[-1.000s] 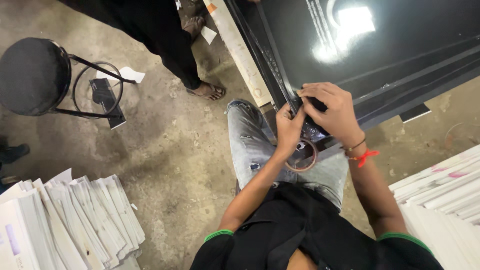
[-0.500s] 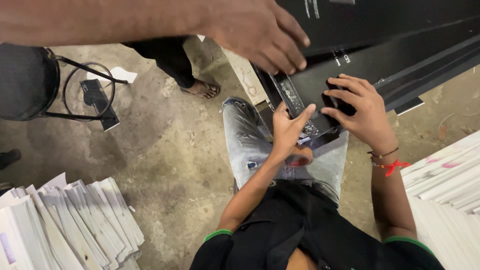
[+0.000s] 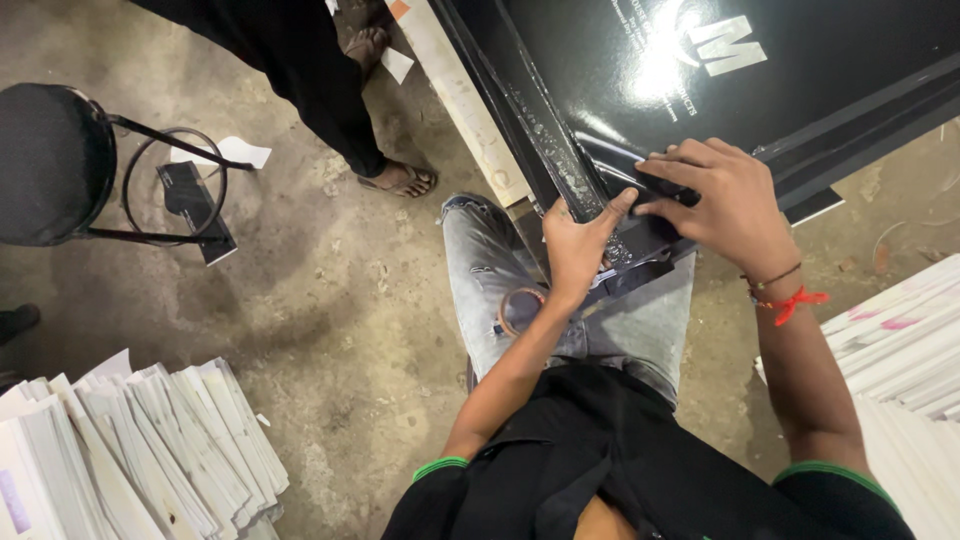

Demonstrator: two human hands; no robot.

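Both hands, left (image 3: 578, 245) and right (image 3: 722, 205), press flat on a glossy black board (image 3: 800, 80), gripping nothing; white stacks (image 3: 130, 450) lie nearby.

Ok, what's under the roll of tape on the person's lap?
The roll of tape rests on the grey jeans of the person's thigh, beside the left hand. Its right edge is covered by the wrist.

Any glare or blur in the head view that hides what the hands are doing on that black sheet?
Head view: strong white glare on the glossy black sheet above the hands, not over them; left hand and right hand sharp and evenly lit; grey floor dimmer, stool nearly featureless black.
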